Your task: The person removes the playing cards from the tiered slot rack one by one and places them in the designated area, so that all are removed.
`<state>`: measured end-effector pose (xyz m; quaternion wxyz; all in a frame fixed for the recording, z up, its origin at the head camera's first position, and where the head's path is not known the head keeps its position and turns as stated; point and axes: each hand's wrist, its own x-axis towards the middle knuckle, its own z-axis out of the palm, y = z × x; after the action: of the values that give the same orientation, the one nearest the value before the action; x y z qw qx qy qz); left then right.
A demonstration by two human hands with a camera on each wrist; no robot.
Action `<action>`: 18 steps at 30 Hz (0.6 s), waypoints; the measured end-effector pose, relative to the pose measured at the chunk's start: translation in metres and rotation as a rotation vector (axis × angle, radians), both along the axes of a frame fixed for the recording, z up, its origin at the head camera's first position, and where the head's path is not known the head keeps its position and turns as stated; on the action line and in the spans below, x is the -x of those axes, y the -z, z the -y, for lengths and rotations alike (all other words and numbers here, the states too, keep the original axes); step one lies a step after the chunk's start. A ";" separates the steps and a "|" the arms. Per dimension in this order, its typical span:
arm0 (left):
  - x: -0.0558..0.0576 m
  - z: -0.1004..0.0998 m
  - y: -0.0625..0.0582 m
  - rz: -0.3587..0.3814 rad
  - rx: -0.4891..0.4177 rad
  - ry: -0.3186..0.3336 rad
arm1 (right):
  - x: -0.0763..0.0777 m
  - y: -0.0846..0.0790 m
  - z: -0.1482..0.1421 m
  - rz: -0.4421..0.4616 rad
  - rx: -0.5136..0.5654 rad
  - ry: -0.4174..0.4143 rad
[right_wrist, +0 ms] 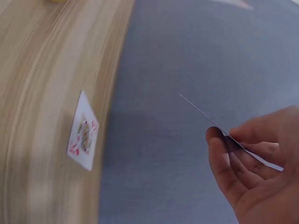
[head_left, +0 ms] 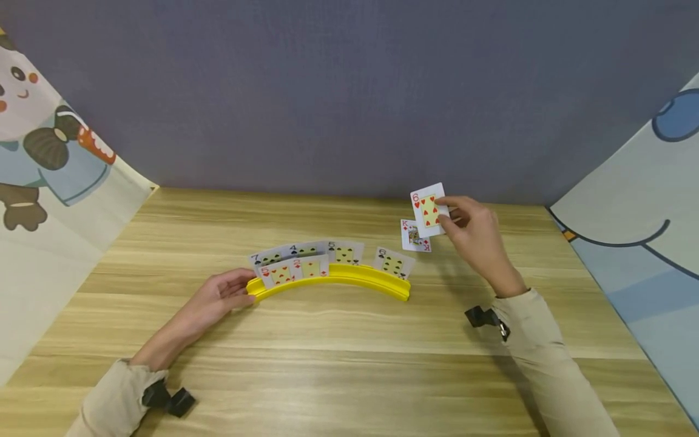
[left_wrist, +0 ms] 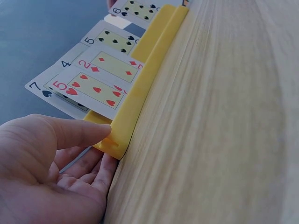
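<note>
My right hand (head_left: 475,237) pinches the six of hearts (head_left: 428,209) between thumb and fingers, raised above the table; in the right wrist view the card (right_wrist: 205,114) appears edge-on. Below it, the king of diamonds (head_left: 412,237) lies face up on the table. My left hand (head_left: 215,297) grips the left end of a curved yellow card holder (head_left: 349,276), thumb at the front. Standing in the holder are the seven of spades (left_wrist: 39,88), four of spades (head_left: 303,249), five of spades (head_left: 344,252), six of spades (head_left: 393,264), and in front the five of hearts (left_wrist: 93,88) and two of diamonds (left_wrist: 114,65).
The wood-grain table (head_left: 338,364) ends at a grey-blue panel (head_left: 349,103) at the back. Printed cartoon panels stand at the left (head_left: 54,139) and right (head_left: 644,194). Black devices are strapped to both wrists.
</note>
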<state>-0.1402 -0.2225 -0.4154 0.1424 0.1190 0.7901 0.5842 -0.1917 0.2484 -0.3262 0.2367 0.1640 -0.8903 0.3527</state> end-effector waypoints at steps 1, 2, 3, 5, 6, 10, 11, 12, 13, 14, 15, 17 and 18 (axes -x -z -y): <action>0.000 0.000 0.000 0.001 0.000 -0.001 | 0.002 0.001 -0.002 0.013 -0.001 0.005; 0.000 0.000 0.000 0.001 -0.001 -0.002 | 0.004 0.003 -0.004 0.025 -0.003 0.010; 0.000 0.000 0.000 0.002 -0.001 -0.004 | 0.005 0.004 -0.006 0.039 -0.004 0.014; 0.000 0.000 0.001 0.000 -0.002 -0.005 | 0.008 0.007 -0.010 0.062 -0.005 0.021; 0.000 0.000 0.001 0.000 -0.003 -0.005 | 0.009 0.008 -0.012 0.072 -0.006 0.024; 0.001 0.000 0.002 -0.004 -0.006 -0.001 | 0.014 0.015 -0.021 0.102 -0.015 0.046; 0.001 0.000 0.002 -0.004 -0.006 0.000 | 0.016 0.016 -0.023 0.108 -0.019 0.054; 0.002 0.000 0.002 -0.005 -0.007 0.001 | 0.017 0.018 -0.025 0.115 -0.023 0.060; 0.002 0.000 0.002 -0.004 -0.007 0.001 | 0.018 0.020 -0.027 0.123 -0.025 0.067; 0.002 0.000 0.002 -0.003 -0.008 0.001 | 0.019 0.021 -0.029 0.130 -0.029 0.072; 0.002 0.000 0.002 -0.002 -0.009 0.001 | 0.020 0.022 -0.031 0.137 -0.033 0.075; 0.001 0.000 0.002 -0.002 -0.010 0.002 | 0.021 0.024 -0.033 0.145 -0.041 0.082; 0.001 0.000 0.002 -0.002 -0.011 0.002 | 0.022 0.025 -0.034 0.149 -0.045 0.083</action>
<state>-0.1413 -0.2229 -0.4169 0.1415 0.1212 0.7870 0.5881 -0.2134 0.2826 -0.3516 0.1807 0.1055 -0.9191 0.3338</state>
